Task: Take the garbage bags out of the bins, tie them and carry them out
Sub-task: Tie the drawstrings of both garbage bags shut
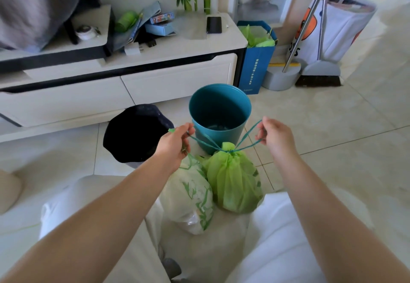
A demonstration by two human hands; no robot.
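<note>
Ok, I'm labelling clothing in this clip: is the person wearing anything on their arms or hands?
No. The left forearm and right forearm are bare, with no sleeves in view. The left hand and right hand have no gloves, and no watch, bracelet or ring shows.

Bright, soft daylight, strongest at upper right, where the floor tiles point(332, 114) wash out. Shadows faint. Wide-angle lens bends the cabinet point(177, 81) edge and stretches the corners. Grey cloth point(28, 5) at top left is blurred; green bag point(230, 178) at centre is sharp.
</note>
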